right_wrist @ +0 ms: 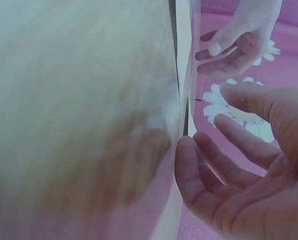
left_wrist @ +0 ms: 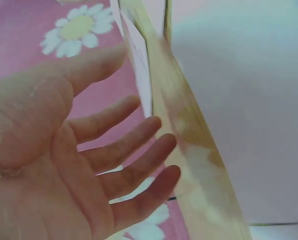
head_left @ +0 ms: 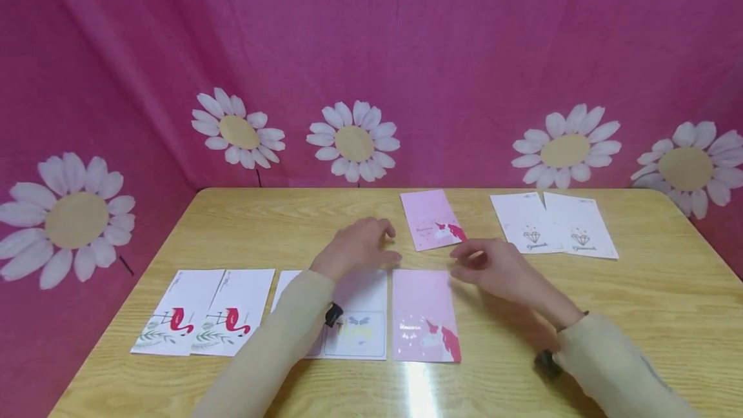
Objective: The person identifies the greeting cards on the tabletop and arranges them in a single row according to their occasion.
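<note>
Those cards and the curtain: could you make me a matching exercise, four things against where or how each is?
1. Flamingo cards
2. Diamond cards
3. Unicorn cards
4. Curtain

A. Pink, one beyond the other
B. Hanging beyond the table
C. White, left end of the front row
D. White, back right of the table

Pairs: 1-C; 2-D; 3-A; 4-B

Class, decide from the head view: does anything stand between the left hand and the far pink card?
Nothing visible does. Only bare table shows between the left hand and the far pink card; the near pink card lies outside that gap, closer to the person.
</note>
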`<action>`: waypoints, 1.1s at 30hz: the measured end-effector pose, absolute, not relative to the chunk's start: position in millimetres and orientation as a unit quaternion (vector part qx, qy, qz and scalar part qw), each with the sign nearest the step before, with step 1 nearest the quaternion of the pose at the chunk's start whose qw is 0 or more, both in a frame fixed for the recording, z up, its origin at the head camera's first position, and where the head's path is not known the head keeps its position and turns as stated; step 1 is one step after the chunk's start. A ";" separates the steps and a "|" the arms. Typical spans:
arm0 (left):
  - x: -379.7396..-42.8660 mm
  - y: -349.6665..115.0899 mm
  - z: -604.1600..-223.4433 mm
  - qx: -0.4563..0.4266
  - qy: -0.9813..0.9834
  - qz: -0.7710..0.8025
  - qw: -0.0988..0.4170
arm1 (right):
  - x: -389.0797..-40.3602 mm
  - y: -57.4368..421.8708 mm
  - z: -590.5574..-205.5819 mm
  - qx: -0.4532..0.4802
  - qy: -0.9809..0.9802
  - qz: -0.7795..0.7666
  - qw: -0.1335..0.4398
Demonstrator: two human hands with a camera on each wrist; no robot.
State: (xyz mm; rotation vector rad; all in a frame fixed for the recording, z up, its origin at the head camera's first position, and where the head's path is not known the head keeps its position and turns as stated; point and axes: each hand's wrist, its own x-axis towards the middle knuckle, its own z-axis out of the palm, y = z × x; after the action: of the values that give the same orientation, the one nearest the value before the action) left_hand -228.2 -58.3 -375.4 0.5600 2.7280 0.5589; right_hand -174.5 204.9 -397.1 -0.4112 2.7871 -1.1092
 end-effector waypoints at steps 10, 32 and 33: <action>-282.6 -39.6 -386.8 0.160 0.953 0.231 0.113 | -220.8 202.8 -393.8 -0.125 0.935 -0.331 -0.016; -319.8 -28.3 -387.0 0.146 0.934 0.287 0.154 | -280.2 201.4 -394.7 -0.160 0.967 -0.189 0.051; -320.7 -28.1 -387.0 0.146 0.930 0.301 0.154 | -280.0 201.0 -394.7 -0.160 0.967 -0.189 0.052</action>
State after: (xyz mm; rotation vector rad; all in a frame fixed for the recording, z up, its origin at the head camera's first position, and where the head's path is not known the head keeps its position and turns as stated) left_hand -320.7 -28.1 -387.0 0.4183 2.6657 0.8620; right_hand -280.0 201.0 -394.7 -0.4853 2.9431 -0.5760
